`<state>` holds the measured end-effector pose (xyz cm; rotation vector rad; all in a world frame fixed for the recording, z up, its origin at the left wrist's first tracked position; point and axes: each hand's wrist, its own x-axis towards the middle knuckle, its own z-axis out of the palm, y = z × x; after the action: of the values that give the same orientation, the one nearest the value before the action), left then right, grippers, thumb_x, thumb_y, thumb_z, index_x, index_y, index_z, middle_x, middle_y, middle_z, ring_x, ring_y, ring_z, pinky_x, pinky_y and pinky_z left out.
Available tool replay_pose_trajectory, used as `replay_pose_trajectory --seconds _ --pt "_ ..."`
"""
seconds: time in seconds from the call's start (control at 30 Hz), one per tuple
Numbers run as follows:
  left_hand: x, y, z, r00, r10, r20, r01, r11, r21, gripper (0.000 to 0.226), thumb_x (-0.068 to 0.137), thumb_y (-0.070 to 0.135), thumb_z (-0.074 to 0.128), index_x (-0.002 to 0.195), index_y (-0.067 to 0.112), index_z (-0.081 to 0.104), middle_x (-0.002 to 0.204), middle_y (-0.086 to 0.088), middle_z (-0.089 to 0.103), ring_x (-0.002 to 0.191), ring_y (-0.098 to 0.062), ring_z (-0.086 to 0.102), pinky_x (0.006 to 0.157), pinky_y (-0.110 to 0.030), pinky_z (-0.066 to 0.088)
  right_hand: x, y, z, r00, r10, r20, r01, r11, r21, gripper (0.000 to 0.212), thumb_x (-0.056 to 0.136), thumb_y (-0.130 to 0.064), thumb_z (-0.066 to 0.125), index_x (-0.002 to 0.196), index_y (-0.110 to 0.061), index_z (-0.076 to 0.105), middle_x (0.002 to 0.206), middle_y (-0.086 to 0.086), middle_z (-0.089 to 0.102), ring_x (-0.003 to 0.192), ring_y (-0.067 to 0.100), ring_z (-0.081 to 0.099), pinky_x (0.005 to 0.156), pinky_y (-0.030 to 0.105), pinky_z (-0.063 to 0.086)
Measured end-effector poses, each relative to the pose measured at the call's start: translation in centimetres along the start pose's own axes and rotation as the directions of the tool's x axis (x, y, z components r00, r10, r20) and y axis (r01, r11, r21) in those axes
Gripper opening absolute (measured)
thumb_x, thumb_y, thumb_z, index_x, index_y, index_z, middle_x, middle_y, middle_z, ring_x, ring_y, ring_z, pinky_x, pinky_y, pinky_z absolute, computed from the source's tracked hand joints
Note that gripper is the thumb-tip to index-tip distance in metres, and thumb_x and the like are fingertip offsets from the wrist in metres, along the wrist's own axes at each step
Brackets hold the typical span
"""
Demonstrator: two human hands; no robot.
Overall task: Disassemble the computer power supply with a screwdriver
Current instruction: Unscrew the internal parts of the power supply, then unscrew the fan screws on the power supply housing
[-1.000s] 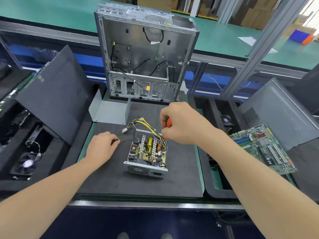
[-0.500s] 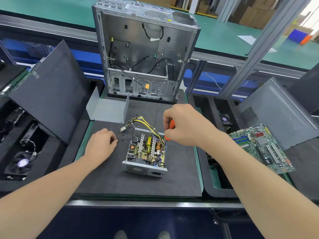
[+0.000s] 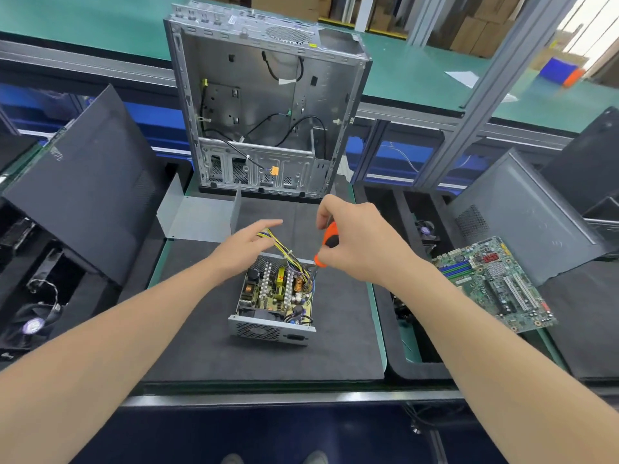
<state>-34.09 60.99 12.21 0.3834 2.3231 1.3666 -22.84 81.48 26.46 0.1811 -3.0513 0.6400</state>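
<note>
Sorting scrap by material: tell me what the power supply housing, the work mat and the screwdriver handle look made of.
Power supply housing: looks like bare sheet metal, dull grey, with a punched vent grille. Work mat: probably foam or rubber, matte black with a faint grain. Screwdriver handle: likely moulded plastic or rubber, orange with black, smooth.

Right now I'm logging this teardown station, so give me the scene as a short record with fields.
power supply: cover off, board exposed, lying on the black mat
right hand: grips the orange screwdriver, tip down at the unit's far right corner
left hand: open, over the yellow wire bundle
computer case: upright behind the mat, side open
motherboard: lying to the right
</note>
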Motion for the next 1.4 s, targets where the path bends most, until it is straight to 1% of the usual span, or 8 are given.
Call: replay_pose_trajectory --seconds 0.13,0.4,0.63,0.83,0.93,1.07,1.27,1.4 --pt "0.5 0.5 0.3 0.998 -0.037 0.058 0.049 0.974 -0.221 0.03 0.107 0.024 0.058 0.131 0.037 0.071 0.144 0.015 0.057 0.132 -0.007 0.052 0.113 -0.034 0.033 -0.1 0.4 0.8 0.998 -0.017 -0.056 0.02 0.999 0.051 0.034 0.074 -0.012 0.072 0.101 -0.021 0.054 0.076 -0.006 0.061 0.069 0.013 0.052 0.053 0.03 0.04" --pt "-2.3 0.5 1.0 0.996 0.074 0.051 -0.047 0.916 -0.398 0.038 0.097 0.005 0.07 0.121 0.033 0.078 0.126 0.01 0.073 0.115 0.004 0.063 0.098 -0.018 0.041 1.0 1.8 4.7 0.993 -0.072 0.096 0.079 0.994 -0.07 0.02 0.083 -0.027 0.071 0.097 -0.017 0.062 0.092 0.003 0.063 0.091 0.025 0.053 0.083 0.042 0.049" --pt "-5.8 -2.8 0.0 0.96 0.23 0.162 -0.221 0.973 -0.072 0.049 0.096 0.037 0.074 0.14 0.053 0.059 0.15 0.026 0.052 0.137 0.013 0.042 0.116 -0.024 0.031 -0.1 2.3 8.2 0.948 -0.085 0.306 0.105 0.993 -0.047 0.014 0.081 -0.012 0.062 0.095 -0.016 0.062 0.09 0.005 0.055 0.085 0.027 0.053 0.075 0.042 0.051" --pt "-7.9 -4.8 -0.6 0.87 0.359 0.339 -0.455 0.849 0.269 0.089 0.082 0.057 0.082 0.158 0.042 0.038 0.16 0.031 0.019 0.151 0.005 0.019 0.123 -0.025 0.018 -1.6 1.8 9.8 0.872 -0.023 0.488 0.128 0.975 -0.183 0.046 0.076 -0.062 0.077 0.09 -0.021 0.061 0.076 -0.006 0.055 0.083 0.024 0.057 0.063 0.037 0.052" --pt "-7.9 -5.0 -0.8 0.855 0.396 0.336 -0.496 0.814 0.304 0.085 0.087 0.044 0.083 0.158 0.039 0.038 0.16 0.028 0.021 0.14 0.01 0.032 0.118 -0.024 0.03 -1.9 1.4 10.9 0.881 -0.039 0.472 0.17 0.956 -0.239 0.03 0.082 -0.045 0.075 0.087 -0.019 0.061 0.072 -0.007 0.051 0.086 0.029 0.058 0.059 0.032 0.043" --pt "-7.5 -4.9 -1.0 0.88 0.326 0.345 -0.431 0.853 0.293 0.082 0.087 0.033 0.085 0.152 0.052 0.04 0.155 0.023 0.03 0.097 -0.006 0.058 0.095 -0.026 0.052 -2.1 0.7 11.6 0.895 -0.055 0.443 0.212 0.926 -0.313 0.014 0.085 -0.03 0.067 0.079 -0.018 0.062 0.078 0.001 0.057 0.079 0.033 0.057 0.064 0.033 0.045" --pt "-6.5 -3.4 -2.1 0.858 0.374 0.351 -0.466 0.854 0.23 0.066 0.093 0.027 0.079 0.152 0.037 0.051 0.153 0.022 0.037 0.105 0.003 0.054 0.096 -0.021 0.048 -1.0 0.3 9.8 0.927 0.026 0.374 0.107 0.938 -0.331 0.015 0.08 -0.033 0.068 0.078 -0.019 0.062 0.073 -0.002 0.054 0.079 0.034 0.06 0.061 0.033 0.04" --pt "-5.3 -0.8 -2.7 0.9 0.331 0.284 -0.396 0.893 0.214 0.049 0.099 0.029 0.072 0.145 0.038 0.058 0.127 0.03 0.046 0.097 0.016 0.052 0.088 -0.01 0.041 0.4 0.4 6.6 0.95 0.085 0.301 -0.011 0.971 -0.238 0.008 0.08 -0.035 0.071 0.084 -0.028 0.071 0.084 -0.005 0.069 0.087 0.027 0.065 0.066 0.031 0.047"
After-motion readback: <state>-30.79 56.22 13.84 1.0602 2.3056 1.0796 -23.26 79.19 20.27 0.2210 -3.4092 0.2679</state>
